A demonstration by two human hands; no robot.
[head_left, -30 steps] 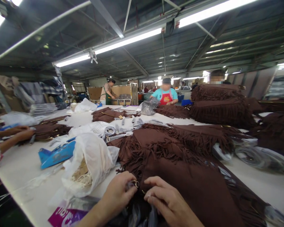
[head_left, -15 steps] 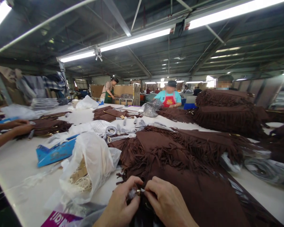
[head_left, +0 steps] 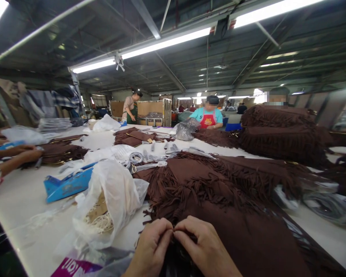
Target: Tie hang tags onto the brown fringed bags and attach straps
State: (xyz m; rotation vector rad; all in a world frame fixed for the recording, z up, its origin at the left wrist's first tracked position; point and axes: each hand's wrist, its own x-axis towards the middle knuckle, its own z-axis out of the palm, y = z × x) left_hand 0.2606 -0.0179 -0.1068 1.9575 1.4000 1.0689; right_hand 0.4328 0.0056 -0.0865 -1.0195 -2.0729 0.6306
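At the bottom centre my left hand (head_left: 153,246) and my right hand (head_left: 203,242) meet with thumbs and forefingers pinched together. Whatever is between the fingertips is too small or hidden to make out. Dark, shiny material shows below them, partly covered by the hands. Right under and beyond my hands spreads a dark brown fringed fabric piece (head_left: 236,227), lying flat, with more brown fringed pieces (head_left: 187,173) layered behind it. Left of my left hand stands a translucent white plastic bag (head_left: 118,188), with pale cords (head_left: 103,223) inside.
A blue holder (head_left: 66,186) lies behind the bag. A tall brown fringed stack (head_left: 279,142) rises at right, near wrapped grey straps (head_left: 328,206). At far left a co-worker's hands (head_left: 29,154) touch brown pieces. A person in a red apron (head_left: 207,118) works across the white table (head_left: 25,227).
My fingertips have closed together; the gold-coloured bit and clear plastic seen between them before no longer show. The view has shifted slightly. The standing person at the back has lowered an arm.
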